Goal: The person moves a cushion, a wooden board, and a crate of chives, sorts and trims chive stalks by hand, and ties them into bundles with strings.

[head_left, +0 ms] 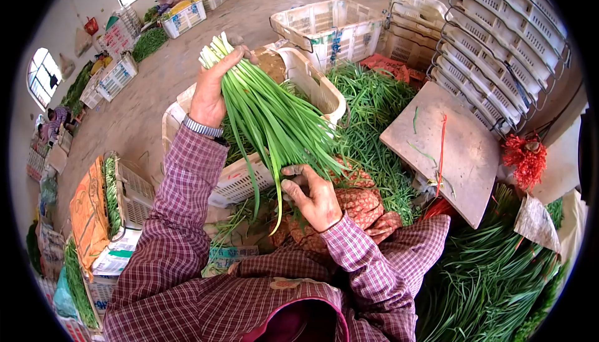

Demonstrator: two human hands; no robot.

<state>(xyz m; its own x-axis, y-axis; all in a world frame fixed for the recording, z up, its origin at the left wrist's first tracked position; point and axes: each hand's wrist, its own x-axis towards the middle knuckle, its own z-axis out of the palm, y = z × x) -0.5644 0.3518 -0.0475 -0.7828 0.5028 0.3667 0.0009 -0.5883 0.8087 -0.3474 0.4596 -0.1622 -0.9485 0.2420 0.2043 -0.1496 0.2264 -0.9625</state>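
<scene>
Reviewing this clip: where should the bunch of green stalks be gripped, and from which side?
Probably just below the pale stem ends, coming from the left, as the left hand holds it. There the bunch of green stalks is gathered narrow; its leaves fan out loosely toward the right hand, offering a poorer hold.

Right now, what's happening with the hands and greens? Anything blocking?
Left hand gripping the green bunch near its pale ends. Right hand by the leaf tips, hold unclear. Nothing visibly in the way.

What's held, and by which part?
A bunch of garlic chives, gripped by the left hand near the pale stem ends; the right hand is at the leaf tips, grip unclear.
</scene>
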